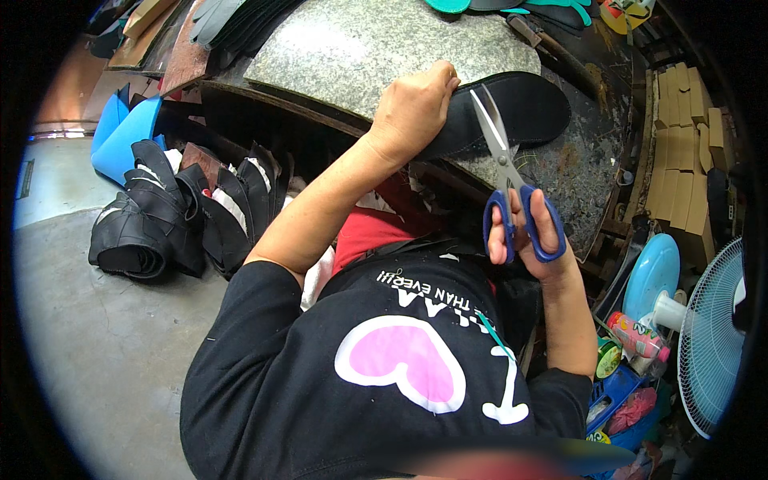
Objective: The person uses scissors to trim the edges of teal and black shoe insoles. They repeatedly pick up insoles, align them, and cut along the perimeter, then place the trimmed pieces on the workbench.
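A long black shoe sole (540, 108) with a rounded end lies across the near edge of the speckled slab. Closed over its left part, my left hand (420, 108) grips it with thumb and fingers pinched together. My right hand (532, 228) holds a pair of scissors (502, 156), its fingers through the blue handle loops. The steel blades point away from me above the sole, slightly apart at the tips. Whether they touch the sole I cannot tell. The sole's left end is partly hidden behind my left hand.
Stacked dark soles (244, 36) sit at the slab's (336, 60) far left; green pieces (448, 5) lie at the back. A hammer (572, 62) rests at the far right. Black material rolls (144, 228) are on the left floor. Cardboard boxes (680, 180) and a fan (712, 336) stand right.
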A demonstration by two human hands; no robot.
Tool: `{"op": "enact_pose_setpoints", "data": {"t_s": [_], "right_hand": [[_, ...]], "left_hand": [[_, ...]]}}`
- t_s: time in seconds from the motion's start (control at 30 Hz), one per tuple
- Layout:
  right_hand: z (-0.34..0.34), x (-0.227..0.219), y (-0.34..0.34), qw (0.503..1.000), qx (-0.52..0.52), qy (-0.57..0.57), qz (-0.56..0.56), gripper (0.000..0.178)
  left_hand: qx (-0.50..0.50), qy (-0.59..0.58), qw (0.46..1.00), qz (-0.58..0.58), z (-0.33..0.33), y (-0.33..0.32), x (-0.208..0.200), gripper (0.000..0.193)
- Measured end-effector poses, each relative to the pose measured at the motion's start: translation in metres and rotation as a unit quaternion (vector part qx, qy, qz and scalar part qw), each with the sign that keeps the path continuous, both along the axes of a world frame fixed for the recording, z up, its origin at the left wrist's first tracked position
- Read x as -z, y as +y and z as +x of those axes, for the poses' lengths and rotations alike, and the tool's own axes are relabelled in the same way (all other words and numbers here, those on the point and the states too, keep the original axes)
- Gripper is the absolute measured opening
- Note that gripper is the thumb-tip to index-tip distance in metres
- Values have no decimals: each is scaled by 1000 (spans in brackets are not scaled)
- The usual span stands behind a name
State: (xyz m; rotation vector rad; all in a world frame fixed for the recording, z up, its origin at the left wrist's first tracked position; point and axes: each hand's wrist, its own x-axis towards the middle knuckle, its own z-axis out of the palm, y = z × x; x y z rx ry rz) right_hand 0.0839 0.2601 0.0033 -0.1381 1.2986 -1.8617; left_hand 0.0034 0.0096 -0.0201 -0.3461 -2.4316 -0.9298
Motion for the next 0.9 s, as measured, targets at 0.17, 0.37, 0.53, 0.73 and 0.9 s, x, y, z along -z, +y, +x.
{"op": "enact_pose_setpoints", "data": {"t_s": [0.17,0.37,0.53,0.73,0.9], "right_hand": [[-6,6,-10,999,23,-37,-25,69],[-4,15,-17,989,129,-68,-8,64],[6,-7,-5,974,196,100,53,63],[9,-26,10,954,179,219,98,49],[1,-27,31,782,97,389,477,24]], "left_hand": [[5,10,1000,18,5,3,1,8],[-1,-8,998,70,12,2,-7,16],[11,56,998,-23,16,-16,-43,34],[121,192,909,-351,20,1,-43,31],[233,11,952,-200,24,0,-17,39]]}}
